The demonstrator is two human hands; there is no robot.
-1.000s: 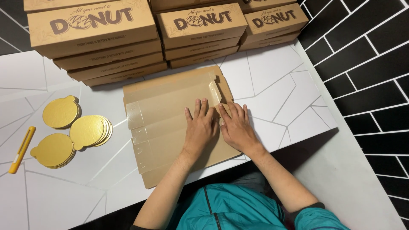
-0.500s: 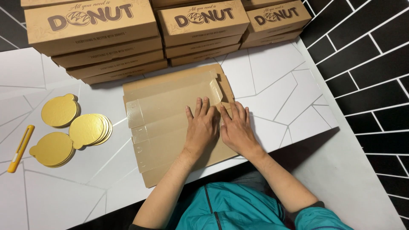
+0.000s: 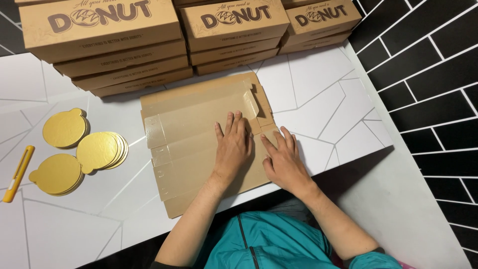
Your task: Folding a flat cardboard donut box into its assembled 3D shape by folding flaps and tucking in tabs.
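Both hands lie flat, fingers spread and gripping nothing, on a flattened cardboard box blank (image 3: 199, 144) at the middle of the white tabletop (image 3: 328, 89). The left hand (image 3: 233, 147) presses palm-down on the blank's centre; the right hand (image 3: 285, 162) sits just beside it at 3 o'clock, over the blank's right edge. At 12 o'clock from the blank stand stacks of closed brown doughnut boxes (image 3: 149, 45). At 9 o'clock lie three piles of round gold cake boards (image 3: 79, 149), and farther out at 9 o'clock, near the frame edge, a yellow utility knife (image 3: 17, 173).
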